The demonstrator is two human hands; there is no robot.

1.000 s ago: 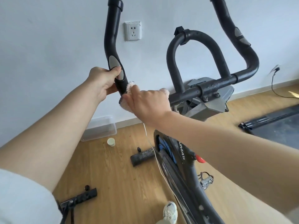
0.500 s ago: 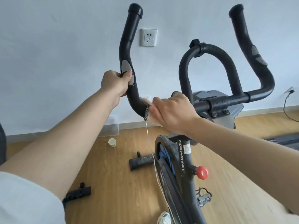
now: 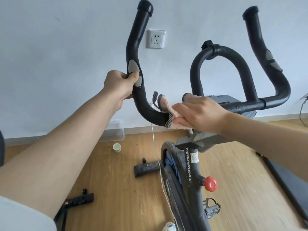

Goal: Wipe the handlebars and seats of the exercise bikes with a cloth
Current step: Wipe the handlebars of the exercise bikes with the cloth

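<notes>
At mid-frame, the right hand point(image 3: 198, 112) clamps a soft, limp pink cloth point(image 3: 166, 104) (it drapes easily) around the rigid foam-covered handlebar point(image 3: 150, 112); the left hand point(image 3: 119, 84) grips the bar's upright horn, steadying it.

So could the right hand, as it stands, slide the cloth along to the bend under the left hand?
Probably yes. The right hand presses the cloth on the left handlebar, and the bend up to the left hand is bare.
</notes>
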